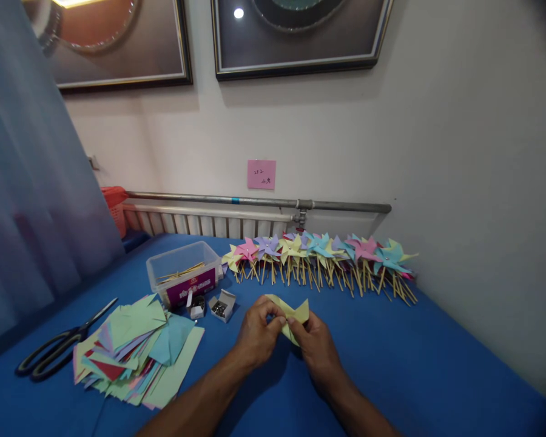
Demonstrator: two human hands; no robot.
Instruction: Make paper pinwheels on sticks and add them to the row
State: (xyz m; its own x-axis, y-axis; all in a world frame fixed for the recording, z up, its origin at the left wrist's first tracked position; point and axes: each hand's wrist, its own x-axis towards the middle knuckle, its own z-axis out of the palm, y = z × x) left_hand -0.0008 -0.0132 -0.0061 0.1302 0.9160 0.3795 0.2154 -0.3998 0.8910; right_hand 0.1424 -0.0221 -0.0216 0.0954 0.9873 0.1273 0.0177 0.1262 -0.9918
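Between my two hands is a yellow paper pinwheel (301, 312), its corners partly folded in toward the middle. My left hand (260, 331) pinches it near the centre with thumb and fingertips. On the other side my right hand (317, 347) grips the paper, thumb pressed close to the centre. Whether a pin sits between the fingertips is too small to tell. Left of my hands stand a small open white box of metal pins (219, 308) and another small box (197, 308). A stack of cut coloured paper (136, 346) lies farther left.
Scissors (68, 343) lie at the left on the blue-covered table (418, 376). A clear plastic tub (182, 273) holds thin sticks. Along the back lies a row of finished pinwheels on sticks (318, 246), before a radiator (200, 221). A blue curtain (40, 182) hangs at left.
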